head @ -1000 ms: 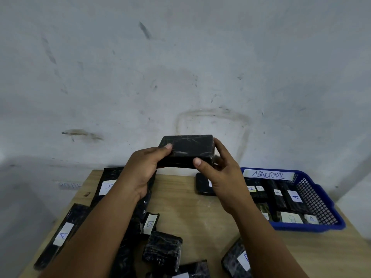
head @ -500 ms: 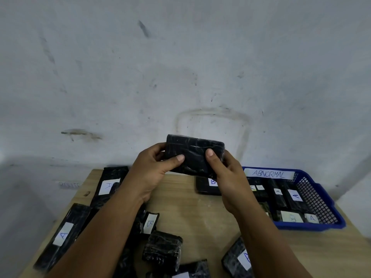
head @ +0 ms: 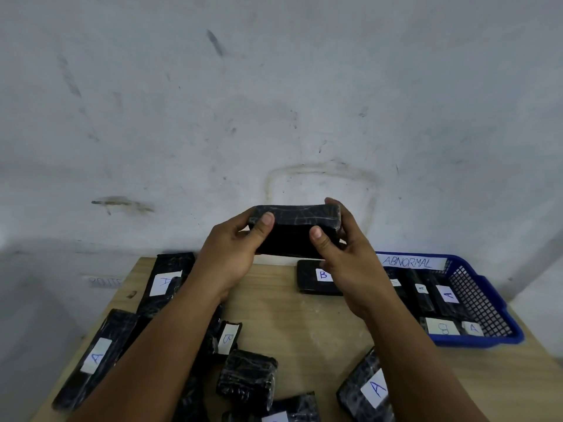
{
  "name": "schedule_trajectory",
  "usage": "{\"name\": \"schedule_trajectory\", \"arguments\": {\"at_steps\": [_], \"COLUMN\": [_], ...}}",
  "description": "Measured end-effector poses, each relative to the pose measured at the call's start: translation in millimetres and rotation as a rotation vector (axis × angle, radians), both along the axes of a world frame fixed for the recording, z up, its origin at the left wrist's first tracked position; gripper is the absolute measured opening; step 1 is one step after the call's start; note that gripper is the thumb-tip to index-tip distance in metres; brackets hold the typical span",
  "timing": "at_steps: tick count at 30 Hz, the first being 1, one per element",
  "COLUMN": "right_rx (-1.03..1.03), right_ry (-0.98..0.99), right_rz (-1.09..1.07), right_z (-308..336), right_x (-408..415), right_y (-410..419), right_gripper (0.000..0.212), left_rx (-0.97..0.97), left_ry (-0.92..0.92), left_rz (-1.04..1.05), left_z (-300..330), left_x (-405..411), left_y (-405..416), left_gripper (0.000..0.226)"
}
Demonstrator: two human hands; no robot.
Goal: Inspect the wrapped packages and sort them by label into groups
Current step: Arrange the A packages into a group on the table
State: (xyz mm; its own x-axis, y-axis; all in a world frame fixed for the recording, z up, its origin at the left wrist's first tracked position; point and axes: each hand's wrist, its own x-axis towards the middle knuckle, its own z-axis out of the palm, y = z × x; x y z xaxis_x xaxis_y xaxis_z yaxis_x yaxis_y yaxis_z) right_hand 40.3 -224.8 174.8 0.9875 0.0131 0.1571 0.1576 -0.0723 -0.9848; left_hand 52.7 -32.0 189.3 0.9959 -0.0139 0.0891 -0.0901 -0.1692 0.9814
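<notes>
A black wrapped package (head: 294,229) is held up above the far end of the wooden table (head: 304,324). My left hand (head: 228,254) grips its left end and my right hand (head: 344,257) grips its right end, thumbs on the near face. No label shows on the faces turned to me. Behind my right hand a package marked B (head: 316,277) lies on the table. Two long packages marked A (head: 166,281) (head: 97,357) lie at the left. A small package marked B (head: 228,338) sits under my left forearm.
A blue mesh basket (head: 484,300) labelled ABNORMAL stands at the right with several labelled packages in it. An unlabelled package (head: 246,379) and one marked A (head: 368,391) lie near the front edge. A grey wall rises behind the table.
Both hands have turned the held package over, from tilted to level, and raised it slightly. The packages on the table have not moved.
</notes>
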Motion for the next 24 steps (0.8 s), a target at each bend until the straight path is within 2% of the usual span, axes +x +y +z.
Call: {"name": "schedule_trajectory", "arguments": {"at_steps": [2, 4, 8, 10, 12, 14, 15, 17, 19, 20, 21, 24], "right_rx": [-0.064, -0.055, 0.061, 0.093, 0.105, 0.087, 0.068, 0.037, 0.071, 0.090, 0.100, 0.112], "right_ry": [0.065, 0.148, 0.124, 0.086, 0.076, 0.094, 0.104, 0.109, 0.091, 0.075, 0.058, 0.031], "right_rz": [0.027, 0.048, -0.050, -0.066, -0.067, -0.057, -0.042, -0.011, -0.007, -0.004, 0.002, -0.021], "right_z": [3.8, 7.0, 3.6, 1.5, 1.6, 5.1, 7.4, 8.9, 8.2, 7.1, 6.2, 2.4], "right_x": [-1.8, -3.5, -2.4, -3.2, -5.7, -9.8, -12.1, -14.1, -14.0, -13.3, -12.7, -10.4], "right_y": [0.5, 2.2, 4.8, 7.8, 10.6, 12.0, 12.3, 11.6, 9.6, 8.3, 7.4, 6.9], "right_gripper": [0.079, 0.082, 0.051, 0.048, 0.056, 0.074, 0.083, 0.092, 0.090, 0.089, 0.090, 0.101], "left_rx": [-0.008, -0.033, -0.097, -0.072, -0.061, -0.096, -0.114, -0.123, -0.120, -0.121, -0.135, -0.217], "left_ry": [-0.048, -0.070, -0.033, 0.033, 0.097, 0.124, 0.109, 0.076, 0.073, 0.081, 0.092, 0.081], "left_rz": [0.051, 0.076, 0.027, 0.014, -0.001, 0.006, 0.006, -0.016, -0.043, -0.054, -0.061, -0.085], "left_z": [-3.7, -7.6, -7.8, -5.3, -3.4, -1.8, -1.5, -2.5, -1.9, -1.8, -1.5, -2.2], "left_x": [1.7, 1.7, -0.2, -0.2, 0.6, -1.0, -1.3, -1.9, -1.3, -0.3, 0.3, 2.7], "left_y": [1.1, 2.2, 3.9, 4.3, 5.4, 4.9, 5.1, 7.4, 11.0, 12.5, 13.6, 16.3], "left_gripper": [0.016, 0.027, 0.054, 0.064, 0.046, 0.024, 0.021, 0.035, 0.072, 0.081, 0.082, 0.062]}}
